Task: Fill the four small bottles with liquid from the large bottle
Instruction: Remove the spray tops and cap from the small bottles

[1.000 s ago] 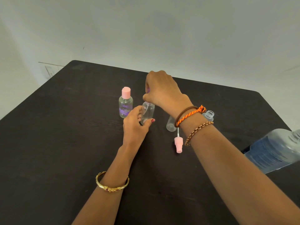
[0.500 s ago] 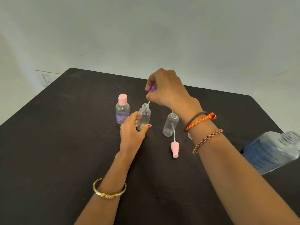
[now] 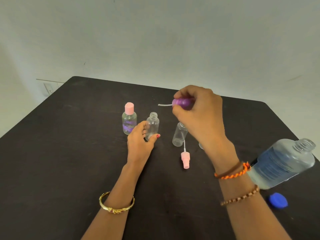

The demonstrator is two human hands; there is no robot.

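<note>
My left hand (image 3: 141, 144) grips a clear small bottle (image 3: 152, 125) that stands open-necked on the dark table (image 3: 69, 153). My right hand (image 3: 197, 115) holds a purple spray cap (image 3: 181, 104) above the table, its white tube pointing left. Left of the held bottle stands a small bottle with a pink cap (image 3: 129, 118). Another open small bottle (image 3: 180, 135) stands to the right, partly behind my right hand. The base of one more small bottle (image 3: 201, 146) peeks out beside my right wrist. The large bottle (image 3: 284, 163), uncapped and holding clear liquid, stands at the right.
A pink spray cap (image 3: 185, 159) with its tube lies on the table in front of the middle bottles. A blue cap (image 3: 278, 203) lies near the table's right edge, in front of the large bottle. A pale wall (image 3: 155, 40) rises behind the table.
My right hand lifted the purple spray cap out of the held bottle and moved it up and right, so the tube now lies sideways. My left hand stays on the bottle.
</note>
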